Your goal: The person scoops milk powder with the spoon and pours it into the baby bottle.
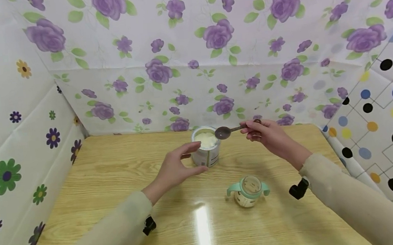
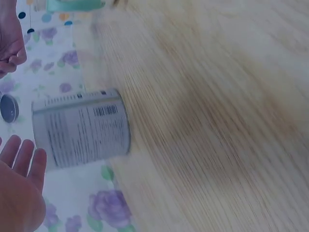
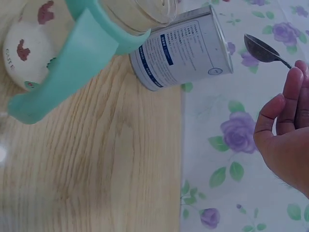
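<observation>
An open can [image 1: 206, 159] of pale powder [image 1: 206, 139] stands upright toward the back of the table. My left hand [image 1: 175, 167] reaches to the can's left side, thumb and fingers spread apart, fingertips close to its rim and wall. Straight fingers [image 2: 22, 157] show beside the can [image 2: 82, 128] in the left wrist view. With my right hand [image 1: 270, 136] I pinch the handle of a dark spoon [image 1: 222, 133]. Its bowl overlaps the can's right rim in the head view. In the right wrist view, the spoon [image 3: 260, 48] is seen apart from the can.
Nearer to me on the wooden table [image 1: 118, 193] stands a baby bottle [image 1: 247, 192] with two mint-green handles and a clear cap. A floral cloth [image 1: 192, 83] hangs behind the table, with patterned cloths at both sides.
</observation>
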Motion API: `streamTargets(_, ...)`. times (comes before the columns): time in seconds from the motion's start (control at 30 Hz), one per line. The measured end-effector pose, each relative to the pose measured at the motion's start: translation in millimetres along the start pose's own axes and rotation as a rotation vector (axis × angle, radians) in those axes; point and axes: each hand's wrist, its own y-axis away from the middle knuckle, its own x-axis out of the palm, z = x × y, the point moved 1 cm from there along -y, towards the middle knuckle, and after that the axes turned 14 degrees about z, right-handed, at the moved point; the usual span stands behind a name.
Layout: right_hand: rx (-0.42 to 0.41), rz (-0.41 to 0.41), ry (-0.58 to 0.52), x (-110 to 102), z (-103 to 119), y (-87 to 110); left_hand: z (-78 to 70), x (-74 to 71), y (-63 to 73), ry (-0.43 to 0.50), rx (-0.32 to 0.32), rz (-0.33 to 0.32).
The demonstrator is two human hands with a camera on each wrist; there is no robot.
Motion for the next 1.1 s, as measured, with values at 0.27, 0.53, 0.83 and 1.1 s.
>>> streamTargets(0.27, -0.01, 0.033, 0.1, 3.7, -1.6, -18.6, 9.9, -12.4, -1.1, -0.017, -0.046, -0.098)
streamTargets(0.53, -0.007, 0.047, 0.205, 8.0, -2.8, -34.5, 29.0, -10.6, -12.0, 0.059, -0.1, -0.127)
streamTargets(0.83, 0.028, 0.011, 0.397, 15.3, -0.9, -48.8, 49.5, -1.8, -28.7, 0.109, -0.206, -0.077)
streamTargets(1.1, -0.008, 0.026, 0.599, 23.9, 5.5, -56.3, 63.0, 6.1, -39.7, 0.142, -0.195, -0.085)
